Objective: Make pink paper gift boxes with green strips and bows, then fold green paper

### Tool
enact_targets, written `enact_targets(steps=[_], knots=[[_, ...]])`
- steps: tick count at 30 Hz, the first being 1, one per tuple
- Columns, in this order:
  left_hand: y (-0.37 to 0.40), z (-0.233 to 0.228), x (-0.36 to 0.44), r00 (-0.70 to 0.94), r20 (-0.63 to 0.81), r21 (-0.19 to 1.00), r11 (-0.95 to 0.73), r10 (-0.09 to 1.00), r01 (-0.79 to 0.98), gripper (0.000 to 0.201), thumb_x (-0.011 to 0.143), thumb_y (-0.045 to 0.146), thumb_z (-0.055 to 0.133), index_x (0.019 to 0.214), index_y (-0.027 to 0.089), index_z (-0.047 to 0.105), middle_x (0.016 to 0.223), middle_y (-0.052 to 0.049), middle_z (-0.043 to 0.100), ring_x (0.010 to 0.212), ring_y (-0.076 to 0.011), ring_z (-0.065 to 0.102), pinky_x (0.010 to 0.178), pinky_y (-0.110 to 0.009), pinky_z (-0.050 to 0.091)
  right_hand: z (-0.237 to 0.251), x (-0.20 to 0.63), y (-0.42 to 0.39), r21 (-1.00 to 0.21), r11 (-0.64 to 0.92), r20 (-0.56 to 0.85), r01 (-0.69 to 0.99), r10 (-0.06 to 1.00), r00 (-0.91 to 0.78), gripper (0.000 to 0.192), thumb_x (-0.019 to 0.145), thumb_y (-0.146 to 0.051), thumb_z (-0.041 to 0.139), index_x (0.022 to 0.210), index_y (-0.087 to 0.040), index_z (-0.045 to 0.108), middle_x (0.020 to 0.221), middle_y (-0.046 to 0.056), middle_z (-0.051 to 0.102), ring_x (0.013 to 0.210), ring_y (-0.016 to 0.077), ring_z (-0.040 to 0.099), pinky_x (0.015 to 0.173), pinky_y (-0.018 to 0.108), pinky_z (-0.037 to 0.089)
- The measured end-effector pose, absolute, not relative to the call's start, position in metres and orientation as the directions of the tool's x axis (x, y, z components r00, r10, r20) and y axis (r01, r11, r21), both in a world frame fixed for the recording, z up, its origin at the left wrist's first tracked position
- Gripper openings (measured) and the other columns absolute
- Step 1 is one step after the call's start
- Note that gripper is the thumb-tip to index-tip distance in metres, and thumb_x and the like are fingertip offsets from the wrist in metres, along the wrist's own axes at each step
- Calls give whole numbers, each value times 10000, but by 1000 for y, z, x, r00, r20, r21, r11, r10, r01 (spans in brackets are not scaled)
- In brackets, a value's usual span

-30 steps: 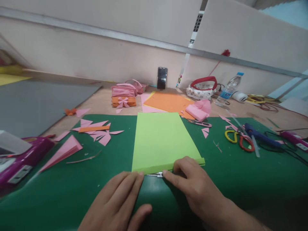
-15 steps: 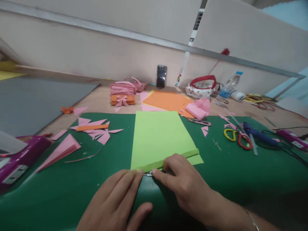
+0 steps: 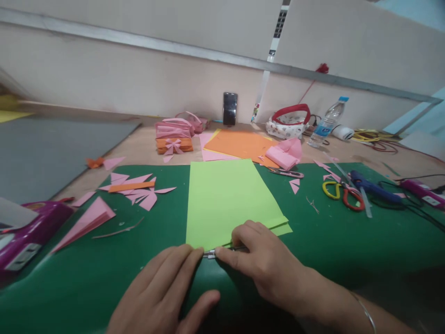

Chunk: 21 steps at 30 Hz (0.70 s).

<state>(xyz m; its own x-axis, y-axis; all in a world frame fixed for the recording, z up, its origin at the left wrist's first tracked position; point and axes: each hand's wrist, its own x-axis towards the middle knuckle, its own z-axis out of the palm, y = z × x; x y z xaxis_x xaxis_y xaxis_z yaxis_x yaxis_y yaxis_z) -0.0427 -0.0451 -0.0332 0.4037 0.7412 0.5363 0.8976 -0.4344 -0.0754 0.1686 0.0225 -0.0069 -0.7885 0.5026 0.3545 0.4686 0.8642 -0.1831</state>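
1. The left hand (image 3: 163, 292) lies flat and released on the green mat (image 3: 86, 278), fingertips at the near edge of the light green paper (image 3: 225, 199);
2. the right hand (image 3: 264, 264) pinches a small metal blade (image 3: 210, 253) against that edge; the paper lies mid-mat.

Scissors (image 3: 342, 195) right, pink scraps (image 3: 134, 189) left.
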Motion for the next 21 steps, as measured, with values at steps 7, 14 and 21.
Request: enact_targets(steps=[7, 14, 21], knots=[[-46, -33, -46, 340, 466, -4, -383, 816, 924, 561, 724, 604, 574, 1118, 206, 539, 1185, -77, 612, 1046, -263, 563, 853, -381, 437, -5, 177, 25, -176, 875, 335, 451, 485, -808, 238, 898, -212, 499, 1115, -264, 582, 813, 26, 502, 717, 164, 392, 642, 315, 295], [-44, -33, -54, 409, 443, -11, -451, 798, 892, 594, 676, 635, 609, 1106, 233, 530, 1170, -58, 639, 1046, -262, 570, 821, -387, 488, -3, 179, 23, -149, 878, 334, 454, 477, -813, 223, 919, -203, 437, 1073, -227, 597, 789, 38, 495, 714, 171, 392, 645, 317, 303], [-46, -39, -68, 423, 372, 82, -483, 827, 872, 842, 569, 786, 553, 1222, 262, 462, 1310, -50, 544, 1182, -283, 479, 919, -399, 450, 1, 199, 19, -195, 889, 288, 415, 457, -842, 270, 892, -184, 457, 1124, -243, 583, 798, 33, 498, 724, 172, 405, 651, 317, 318]])
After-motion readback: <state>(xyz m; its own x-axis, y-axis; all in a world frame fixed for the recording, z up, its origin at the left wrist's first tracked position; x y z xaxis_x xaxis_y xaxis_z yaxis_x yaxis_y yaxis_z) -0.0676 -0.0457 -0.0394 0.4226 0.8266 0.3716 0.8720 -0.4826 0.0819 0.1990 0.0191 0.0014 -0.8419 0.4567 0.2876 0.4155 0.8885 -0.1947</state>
